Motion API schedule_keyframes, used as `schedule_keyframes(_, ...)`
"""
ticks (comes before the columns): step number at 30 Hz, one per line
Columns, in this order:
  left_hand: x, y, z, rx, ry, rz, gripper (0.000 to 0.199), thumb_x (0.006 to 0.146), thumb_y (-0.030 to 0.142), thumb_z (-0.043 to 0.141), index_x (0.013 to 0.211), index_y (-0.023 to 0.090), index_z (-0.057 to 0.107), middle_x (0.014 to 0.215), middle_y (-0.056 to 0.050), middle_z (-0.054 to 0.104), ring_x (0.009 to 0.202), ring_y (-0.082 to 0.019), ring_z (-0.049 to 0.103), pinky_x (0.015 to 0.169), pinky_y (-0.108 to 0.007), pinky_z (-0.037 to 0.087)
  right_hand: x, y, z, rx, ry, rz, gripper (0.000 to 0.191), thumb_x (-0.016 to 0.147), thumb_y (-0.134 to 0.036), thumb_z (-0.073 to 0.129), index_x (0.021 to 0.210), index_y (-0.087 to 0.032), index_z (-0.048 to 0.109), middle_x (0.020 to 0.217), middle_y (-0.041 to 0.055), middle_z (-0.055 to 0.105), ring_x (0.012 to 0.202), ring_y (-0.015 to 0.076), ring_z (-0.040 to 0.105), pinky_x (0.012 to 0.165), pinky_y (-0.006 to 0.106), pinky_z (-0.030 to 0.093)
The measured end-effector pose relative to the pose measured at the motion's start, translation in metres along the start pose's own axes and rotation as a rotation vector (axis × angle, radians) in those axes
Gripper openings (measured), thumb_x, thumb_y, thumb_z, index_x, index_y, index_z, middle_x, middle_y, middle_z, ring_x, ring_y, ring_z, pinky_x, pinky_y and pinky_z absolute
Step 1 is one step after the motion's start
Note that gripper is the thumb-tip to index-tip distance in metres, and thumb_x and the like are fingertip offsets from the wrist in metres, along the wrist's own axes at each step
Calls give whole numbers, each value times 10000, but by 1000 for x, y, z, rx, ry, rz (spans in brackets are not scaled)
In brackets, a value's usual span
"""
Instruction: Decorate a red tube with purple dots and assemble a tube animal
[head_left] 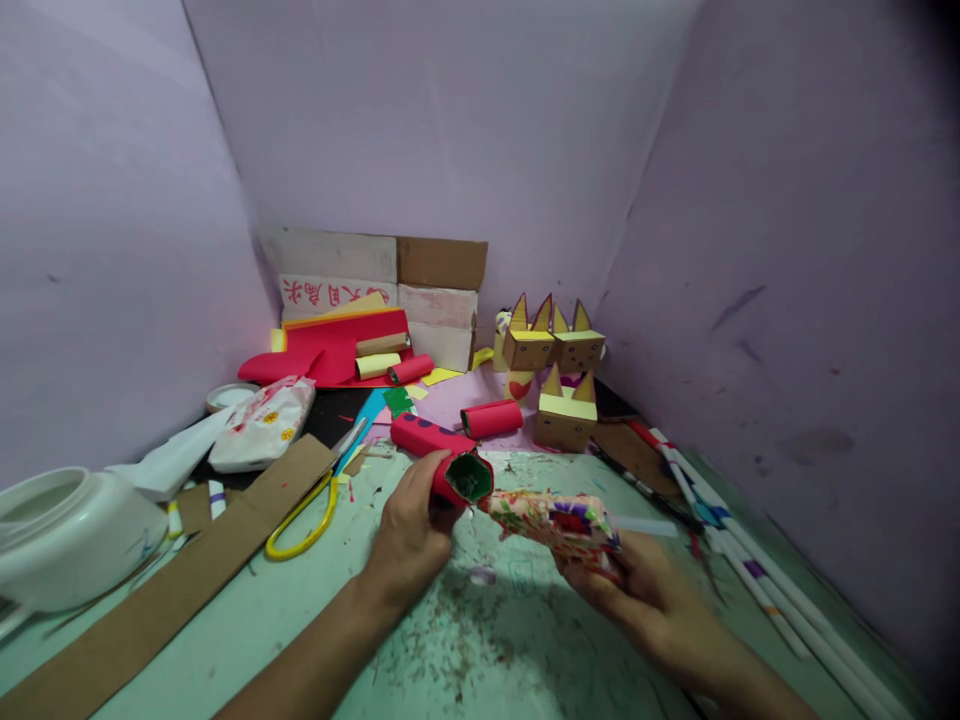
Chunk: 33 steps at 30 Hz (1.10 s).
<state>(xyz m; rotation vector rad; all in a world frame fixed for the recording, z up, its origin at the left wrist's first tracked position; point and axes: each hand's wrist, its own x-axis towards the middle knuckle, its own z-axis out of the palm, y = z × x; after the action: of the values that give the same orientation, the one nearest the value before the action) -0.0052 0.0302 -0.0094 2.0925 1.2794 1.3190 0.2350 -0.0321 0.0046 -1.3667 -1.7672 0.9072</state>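
My left hand (416, 525) is wrapped around a red paper tube (442, 483), whose dark green hollow end faces me. In my right hand (637, 590) is a glue gun (555, 520) smeared with many colours; its nozzle touches or nearly touches the rim of the tube. A glue stick (645, 525) juts from the gun's back. Just behind my left hand lies a red piece with purple dots (427, 434); I cannot tell whether it is joined to the held tube. Another red tube (491, 418) rests farther back.
Cardboard cat-like boxes (566, 415) stand at the back right. Yellow-handled scissors (330, 515) and a long cardboard strip (187, 560) lie left, beside a white teapot (82, 540). Red paper (322, 365) and a cardboard box (439, 325) are at the back. Several markers (750, 570) line the right.
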Motion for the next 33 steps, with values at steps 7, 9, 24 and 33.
schedule_keyframes(7, 3, 9, -4, -78, -54, -186, 444, 735, 115, 606, 1162, 204, 523, 1043, -68, 718, 929, -227, 683, 810, -360, 546, 8, -12, -17, 103, 137, -65, 379, 840, -555, 587, 830, -190, 688, 746, 52, 665, 659, 209, 609, 589, 296, 505)
schedule_keyframes(9, 4, 9, -4, -87, -62, -187, 432, 723, 112, 601, 1140, 203, 534, 1015, -59, 723, 901, -223, 685, 792, -350, 546, 10, -14, -20, 91, 145, -55, 371, 822, -554, 603, 833, -194, 695, 748, 53, 676, 651, 212, 615, 584, 300, 510)
schedule_keyframes(24, 4, 8, -4, -61, -41, -142, 427, 727, 115, 597, 1142, 200, 543, 1039, -59, 709, 932, -219, 675, 835, -343, 538, 10, -24, -8, 54, 100, -51, 366, 798, -513, 598, 599, -211, 543, 579, 16, 542, 593, 181, 534, 519, 269, 453)
schedule_keyframes(33, 2, 7, -4, -53, -30, -121, 407, 754, 135, 598, 1152, 199, 539, 1034, -63, 705, 919, -217, 675, 825, -344, 542, 10, -19, -7, 65, 127, -69, 347, 798, -491, 617, 599, -215, 551, 543, 4, 518, 615, 200, 563, 539, 283, 486)
